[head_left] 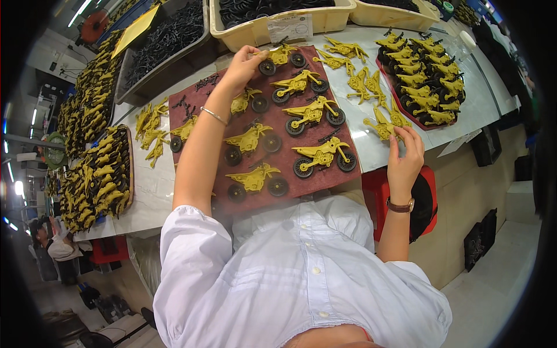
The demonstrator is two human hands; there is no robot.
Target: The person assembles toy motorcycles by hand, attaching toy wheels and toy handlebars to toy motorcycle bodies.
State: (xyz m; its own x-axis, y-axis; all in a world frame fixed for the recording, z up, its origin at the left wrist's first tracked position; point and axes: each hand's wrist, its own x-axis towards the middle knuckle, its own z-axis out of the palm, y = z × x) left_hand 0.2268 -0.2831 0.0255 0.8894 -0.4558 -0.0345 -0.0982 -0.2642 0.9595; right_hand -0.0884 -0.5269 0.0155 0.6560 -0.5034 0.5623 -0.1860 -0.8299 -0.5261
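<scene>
My left hand [248,62] reaches to the far edge of a dark red mat [325,184], its fingers closed at the rear end of a yellow toy motorcycle [282,57] with black wheels. My right hand [406,155] has thumb and fingers closed on a yellow motorcycle body [382,124] without wheels, at the right of the mat. On the mat stand rows of toy motorcycles; a near one [322,154] lies flat with both wheels beside its body. Several loose yellow bodies [362,83] lie beyond my right hand. Small black parts [184,108] lie at the mat's far left.
At the right is a red-edged tray of packed toy motorcycles [422,81]; another filled tray [101,180] stands at the left. Along the back are a grey bin [129,81] and cream bins [232,36] of black parts. A red stool [377,194] is below the table edge.
</scene>
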